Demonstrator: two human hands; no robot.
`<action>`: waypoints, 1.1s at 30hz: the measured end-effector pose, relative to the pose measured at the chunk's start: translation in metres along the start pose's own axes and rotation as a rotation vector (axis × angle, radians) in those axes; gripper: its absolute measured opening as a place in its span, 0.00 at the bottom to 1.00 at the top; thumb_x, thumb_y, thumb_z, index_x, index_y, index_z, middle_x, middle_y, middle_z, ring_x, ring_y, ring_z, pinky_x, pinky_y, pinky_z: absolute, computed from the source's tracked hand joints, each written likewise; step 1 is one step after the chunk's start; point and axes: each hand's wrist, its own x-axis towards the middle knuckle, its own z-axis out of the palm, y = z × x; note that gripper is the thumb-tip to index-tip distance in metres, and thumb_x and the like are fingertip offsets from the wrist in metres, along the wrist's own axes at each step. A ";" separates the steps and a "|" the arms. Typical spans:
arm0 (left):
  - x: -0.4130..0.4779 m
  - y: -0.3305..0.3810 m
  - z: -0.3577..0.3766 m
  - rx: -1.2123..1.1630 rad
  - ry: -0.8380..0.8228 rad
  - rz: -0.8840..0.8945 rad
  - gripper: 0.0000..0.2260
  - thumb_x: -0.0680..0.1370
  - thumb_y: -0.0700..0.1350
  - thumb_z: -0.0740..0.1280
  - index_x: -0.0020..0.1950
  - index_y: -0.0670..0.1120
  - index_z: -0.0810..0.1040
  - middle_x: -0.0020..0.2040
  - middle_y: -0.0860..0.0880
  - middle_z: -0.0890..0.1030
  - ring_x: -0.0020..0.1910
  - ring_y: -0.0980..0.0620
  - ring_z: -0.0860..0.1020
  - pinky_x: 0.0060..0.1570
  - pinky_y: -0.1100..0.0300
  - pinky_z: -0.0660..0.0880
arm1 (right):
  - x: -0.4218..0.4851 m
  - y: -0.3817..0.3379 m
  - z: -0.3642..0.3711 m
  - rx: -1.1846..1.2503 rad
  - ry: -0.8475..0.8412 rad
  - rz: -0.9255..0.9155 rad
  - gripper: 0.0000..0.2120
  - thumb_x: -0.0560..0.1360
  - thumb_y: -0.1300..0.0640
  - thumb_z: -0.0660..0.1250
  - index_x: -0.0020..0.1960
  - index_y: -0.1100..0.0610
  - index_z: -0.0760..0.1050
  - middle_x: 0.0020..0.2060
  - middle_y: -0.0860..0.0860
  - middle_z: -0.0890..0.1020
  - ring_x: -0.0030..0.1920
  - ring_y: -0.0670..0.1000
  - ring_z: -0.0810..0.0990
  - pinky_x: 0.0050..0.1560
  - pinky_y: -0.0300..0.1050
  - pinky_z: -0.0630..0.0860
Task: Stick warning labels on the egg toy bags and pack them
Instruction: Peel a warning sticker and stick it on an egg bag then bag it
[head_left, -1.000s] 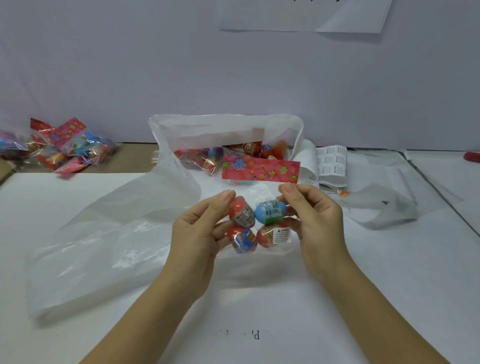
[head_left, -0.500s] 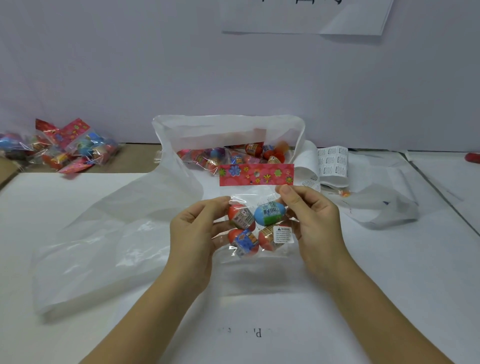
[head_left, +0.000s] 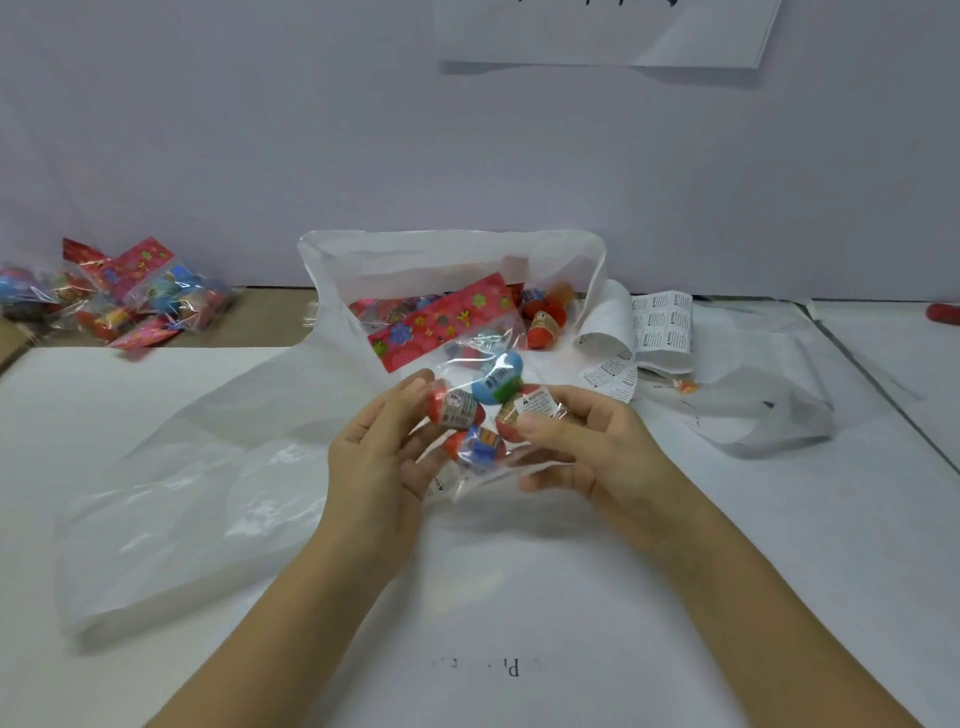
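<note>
Egg toy bag (head_left: 478, 410) is held up over the table's centre, just in front of the big white plastic bag (head_left: 452, 254). Left hand (head_left: 379, 457) grips its left side w/ curled fingers; right hand (head_left: 597, 452) pinches its right side btwn thumb and fingers. Vs 0.5 s ago, the bag has tipped. The red flowered header card (head_left: 447, 330) was level and facing the camera; now it slants, right end higher, leaning back toward the big bag's mouth. Inside: a blue egg (head_left: 496, 382) w/ barcode strip, plus three red eggs. White warning label (head_left: 537, 402) sits on the bag's right side by the right fingertips; it lay lower on the bag before. It shows a triangle mark and "WARNING"; the small print is too small to read. More egg bags lie inside the big white bag. Label sheets (head_left: 662, 327) curl just right of it, printed w/ rows of the same labels; text not legible. Pile of other egg bags (head_left: 119, 296) sits far left by the wall. White paper covering the table (head_left: 519, 587) has faint mirrored print near the bottom, only a "P" (head_left: 511, 666) legible.
</note>
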 end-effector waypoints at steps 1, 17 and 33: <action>0.000 0.001 0.001 -0.009 -0.024 -0.018 0.14 0.65 0.47 0.74 0.48 0.45 0.84 0.47 0.43 0.86 0.45 0.47 0.85 0.39 0.58 0.82 | 0.000 0.000 0.001 0.009 0.003 -0.045 0.17 0.64 0.57 0.79 0.52 0.57 0.82 0.46 0.58 0.85 0.41 0.55 0.85 0.33 0.43 0.79; -0.004 -0.009 -0.001 0.160 -0.151 0.013 0.23 0.60 0.48 0.78 0.53 0.44 0.83 0.50 0.42 0.86 0.48 0.44 0.85 0.46 0.54 0.83 | -0.003 0.006 0.015 -0.053 0.032 -0.187 0.20 0.63 0.57 0.75 0.55 0.53 0.80 0.44 0.51 0.86 0.44 0.50 0.85 0.38 0.43 0.81; -0.025 -0.018 0.011 -0.090 -0.243 -0.029 0.29 0.67 0.48 0.75 0.67 0.44 0.74 0.63 0.43 0.81 0.62 0.45 0.80 0.59 0.51 0.78 | -0.009 0.028 0.023 -0.799 0.335 -0.899 0.16 0.72 0.53 0.73 0.58 0.57 0.81 0.50 0.54 0.80 0.52 0.50 0.81 0.50 0.47 0.79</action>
